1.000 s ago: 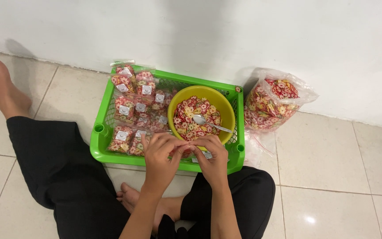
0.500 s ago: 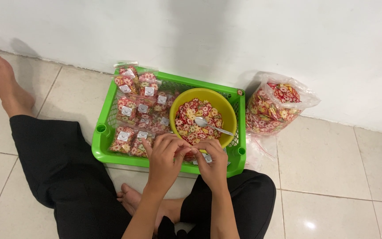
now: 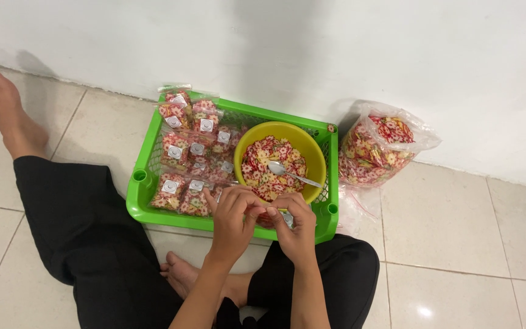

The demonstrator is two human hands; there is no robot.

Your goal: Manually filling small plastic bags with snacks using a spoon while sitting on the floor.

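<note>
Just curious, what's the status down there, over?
Left hand and right hand pinching a small packet together. Above green basket rim. Yellow bowl behind, nothing blocking.

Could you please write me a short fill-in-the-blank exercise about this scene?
1. The yellow bowl sits inside a ____ crate.
2. A ____ lies in the bowl on the colourful snacks.
3. The large clear bag stands on the floor against the ____.

Missing words: green; spoon; wall

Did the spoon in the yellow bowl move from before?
No. The spoon lies in the yellow bowl with its handle pointing at the rim on the big bag's side, same as earlier; only the camera shifted.
</note>
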